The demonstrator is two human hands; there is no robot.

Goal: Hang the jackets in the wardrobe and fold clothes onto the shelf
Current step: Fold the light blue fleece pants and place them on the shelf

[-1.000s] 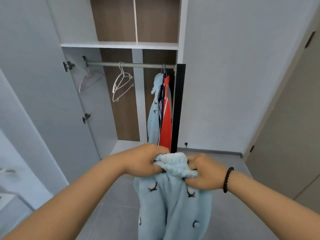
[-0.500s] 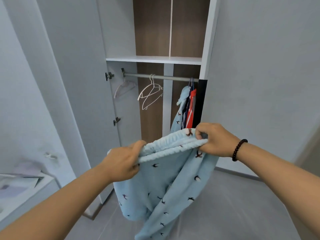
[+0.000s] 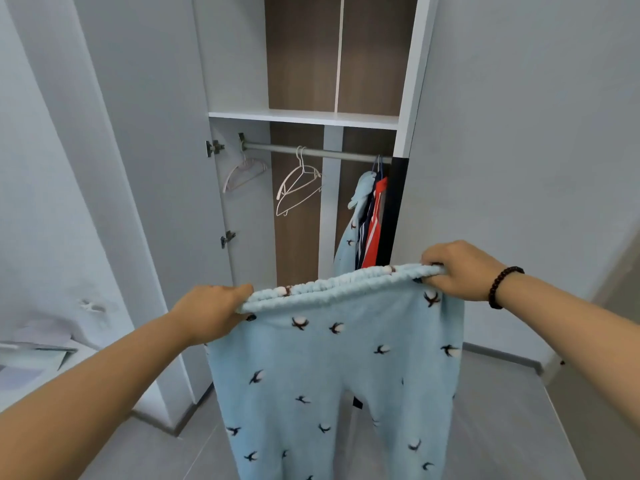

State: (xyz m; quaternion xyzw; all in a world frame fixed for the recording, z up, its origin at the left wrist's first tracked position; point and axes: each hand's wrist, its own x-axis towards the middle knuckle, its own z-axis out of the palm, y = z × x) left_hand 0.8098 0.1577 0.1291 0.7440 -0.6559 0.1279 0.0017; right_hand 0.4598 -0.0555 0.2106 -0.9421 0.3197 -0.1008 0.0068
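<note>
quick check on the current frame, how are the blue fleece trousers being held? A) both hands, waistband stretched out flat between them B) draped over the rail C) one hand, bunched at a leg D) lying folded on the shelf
A: the left hand and the right hand each grip one end of the waistband of the blue trousers, which is stretched between them while the legs hang down in front of the wardrobe.

Fluffy fleece trousers (image 3: 332, 375), matt metal rail (image 3: 311, 152), wood-grain back panel (image 3: 301, 53), smooth white shelf (image 3: 304, 118).
</note>
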